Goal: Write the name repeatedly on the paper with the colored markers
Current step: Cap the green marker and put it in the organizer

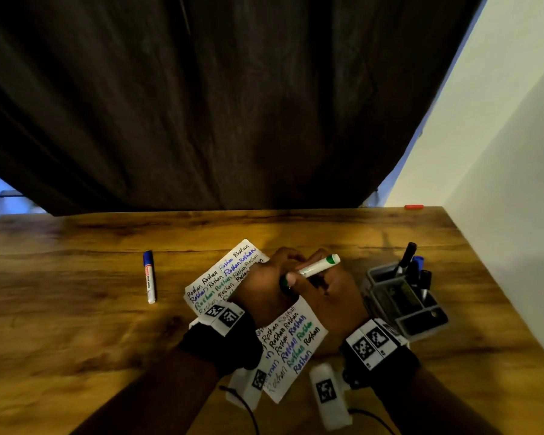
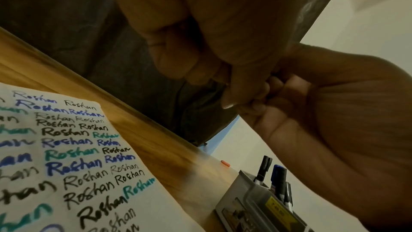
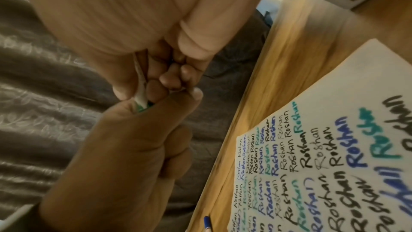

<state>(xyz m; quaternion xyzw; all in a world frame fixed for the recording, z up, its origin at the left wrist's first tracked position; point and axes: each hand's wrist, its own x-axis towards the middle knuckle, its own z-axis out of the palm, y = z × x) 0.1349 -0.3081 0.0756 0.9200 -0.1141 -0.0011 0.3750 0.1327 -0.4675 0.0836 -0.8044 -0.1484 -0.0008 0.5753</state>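
The white paper (image 1: 220, 277) lies slanted on the wooden table (image 1: 76, 309), filled with rows of the name in black, blue and green; its writing shows close up (image 2: 67, 147) (image 3: 334, 147). Both hands meet just above it on one green marker (image 1: 318, 266), a white barrel with green ends. My left hand (image 1: 274, 277) curls round the marker's lower green end (image 3: 142, 106). My right hand (image 1: 314, 284) pinches the barrel, thumb on top. The tip is hidden inside the left fist (image 2: 200, 45). The right hand's curled fingers (image 2: 278, 91) press against it.
A blue-capped marker (image 1: 149, 276) lies on the table left of the paper. A grey desk organizer (image 1: 402, 296) with several markers upright stands at the right, near the wall. A small red object (image 1: 414, 207) sits at the far edge. A dark curtain hangs behind.
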